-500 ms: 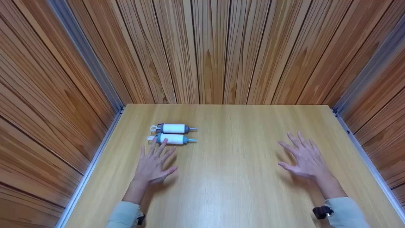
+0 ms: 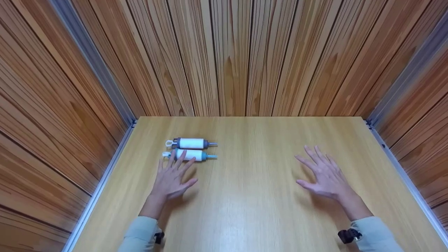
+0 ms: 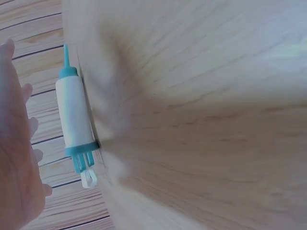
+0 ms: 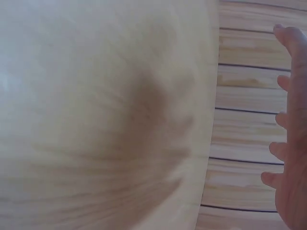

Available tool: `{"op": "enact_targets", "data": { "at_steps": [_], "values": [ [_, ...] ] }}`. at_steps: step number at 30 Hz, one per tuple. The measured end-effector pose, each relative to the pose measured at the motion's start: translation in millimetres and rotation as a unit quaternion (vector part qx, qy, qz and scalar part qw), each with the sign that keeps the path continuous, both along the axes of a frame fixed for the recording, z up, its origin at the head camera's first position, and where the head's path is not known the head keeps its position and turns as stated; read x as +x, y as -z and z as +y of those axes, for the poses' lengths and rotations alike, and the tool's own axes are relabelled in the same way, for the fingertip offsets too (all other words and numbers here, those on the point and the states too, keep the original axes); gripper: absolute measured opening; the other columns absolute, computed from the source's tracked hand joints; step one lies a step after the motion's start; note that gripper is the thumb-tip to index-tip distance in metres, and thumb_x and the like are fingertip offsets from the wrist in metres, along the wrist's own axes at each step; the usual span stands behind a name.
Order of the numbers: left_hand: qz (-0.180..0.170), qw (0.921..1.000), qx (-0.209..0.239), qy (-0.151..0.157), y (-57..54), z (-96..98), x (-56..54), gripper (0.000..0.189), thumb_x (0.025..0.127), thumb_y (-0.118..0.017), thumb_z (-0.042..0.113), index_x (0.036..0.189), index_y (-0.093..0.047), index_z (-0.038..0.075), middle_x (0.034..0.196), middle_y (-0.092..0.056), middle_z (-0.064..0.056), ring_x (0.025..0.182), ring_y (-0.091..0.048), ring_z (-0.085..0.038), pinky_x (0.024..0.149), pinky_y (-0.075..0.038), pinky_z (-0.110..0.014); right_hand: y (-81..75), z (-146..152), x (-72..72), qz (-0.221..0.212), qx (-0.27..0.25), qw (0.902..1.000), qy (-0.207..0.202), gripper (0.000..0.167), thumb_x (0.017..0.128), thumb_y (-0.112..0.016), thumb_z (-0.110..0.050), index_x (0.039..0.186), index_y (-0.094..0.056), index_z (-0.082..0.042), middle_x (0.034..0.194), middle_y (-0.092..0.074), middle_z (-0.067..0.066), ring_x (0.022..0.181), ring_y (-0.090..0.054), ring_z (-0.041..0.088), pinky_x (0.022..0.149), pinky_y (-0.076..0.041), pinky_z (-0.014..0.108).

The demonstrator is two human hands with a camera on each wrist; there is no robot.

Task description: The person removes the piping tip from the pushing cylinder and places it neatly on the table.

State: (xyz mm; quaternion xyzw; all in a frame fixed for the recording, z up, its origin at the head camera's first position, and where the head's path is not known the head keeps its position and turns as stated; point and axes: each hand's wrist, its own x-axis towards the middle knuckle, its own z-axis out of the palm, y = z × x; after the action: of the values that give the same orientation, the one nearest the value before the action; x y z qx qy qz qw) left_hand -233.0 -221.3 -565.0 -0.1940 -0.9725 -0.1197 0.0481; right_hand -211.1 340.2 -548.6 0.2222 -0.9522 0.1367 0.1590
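Two syringe-like tubes lie side by side on the table's left part, each with a white barrel, a thin tip pointing right and a pale ring handle at the left end. The farther tube (image 2: 191, 143) has dark grey-blue ends; the nearer teal-ended tube (image 2: 190, 155) also shows in the left wrist view. My left hand (image 2: 170, 182) hovers just in front of the teal-ended tube with fingers spread, its fingertips overlapping that barrel in the head view. Over the table's right side, my right hand (image 2: 327, 178) is raised with spread fingers, holding nothing.
Wood-panelled walls (image 2: 231, 59) enclose the light wooden table (image 2: 245, 196) at the back and both sides. Metal rails (image 2: 99, 185) run along the side edges. Each wrist carries a small dark device (image 2: 349, 236) by the sleeve.
My right hand has shifted left over the table. My left hand has drifted slightly right. Both tubes lie as before.
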Motion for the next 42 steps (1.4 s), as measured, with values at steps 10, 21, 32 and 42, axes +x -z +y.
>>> {"op": "enact_targets", "data": {
  "at_steps": [10,21,32,42],
  "values": [
    [-0.024,0.9994,0.014,-0.022,1.4,-4.1,-15.1,0.085,0.103,-0.055,0.072,0.177,-0.036,0.034,0.190,-0.024,-0.009,0.178,-0.011,-0.050,0.133,-0.013,-0.087,-2.8,-13,2.6,0.022,0.014,0.9993,-0.029,0.084,0.087,-0.086,-0.053,0.162,-0.061,-0.026,0.178,-0.046,0.022,0.160,-0.043,0.062,0.117,-0.039,0.089],
    [-0.039,0.9976,0.033,-0.047,5.2,-4.2,-33.7,0.088,0.102,-0.060,0.071,0.178,-0.035,0.033,0.191,-0.020,-0.008,0.178,-0.010,-0.050,0.133,-0.010,-0.088,-5.4,-24,6.1,0.050,-0.008,0.9973,-0.052,0.086,0.083,-0.088,-0.049,0.162,-0.062,-0.027,0.174,-0.051,0.023,0.156,-0.049,0.062,0.113,-0.045,0.088],
    [-0.067,0.9952,0.047,-0.054,10.2,-5.1,-46.0,0.096,0.099,-0.070,0.068,0.179,-0.029,0.035,0.192,-0.018,-0.011,0.178,-0.006,-0.051,0.132,-0.006,-0.090,4.9,-30,5.0,0.062,-0.097,0.9899,-0.083,0.083,0.081,-0.091,-0.037,0.159,-0.065,-0.022,0.172,-0.053,0.026,0.155,-0.049,0.064,0.111,-0.045,0.087],
    [-0.069,0.9956,0.038,-0.051,14.4,-9.0,-51.4,0.094,0.098,-0.074,0.061,0.178,-0.034,0.031,0.190,-0.024,-0.014,0.177,-0.008,-0.052,0.132,-0.007,-0.090,10.6,-44,2.1,0.047,-0.176,0.9768,-0.112,0.091,0.077,-0.097,-0.027,0.161,-0.063,-0.017,0.172,-0.044,0.036,0.154,-0.045,0.061,0.108,-0.048,0.089]
  ]
}}
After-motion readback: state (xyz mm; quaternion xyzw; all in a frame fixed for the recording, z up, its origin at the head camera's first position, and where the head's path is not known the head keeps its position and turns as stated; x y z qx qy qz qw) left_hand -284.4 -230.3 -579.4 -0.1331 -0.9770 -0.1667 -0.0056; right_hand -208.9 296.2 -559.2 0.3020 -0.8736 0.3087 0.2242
